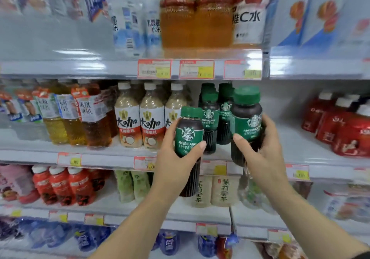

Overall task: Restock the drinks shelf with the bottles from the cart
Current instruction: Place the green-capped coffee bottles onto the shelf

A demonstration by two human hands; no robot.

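The left hand and right hand are each gripping a green-capped Americano bottle in front of the middle shelf, so the next move is probably sliding both in beside the matching coffee bottles.

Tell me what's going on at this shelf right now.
A person is restocking coffee drinks. The left hand grips one green-capped Americano bottle, and the right hand grips a second bottle of the same kind. Both are held in the air in front of the middle shelf, where matching bottles already stand. Neither has been set down yet.
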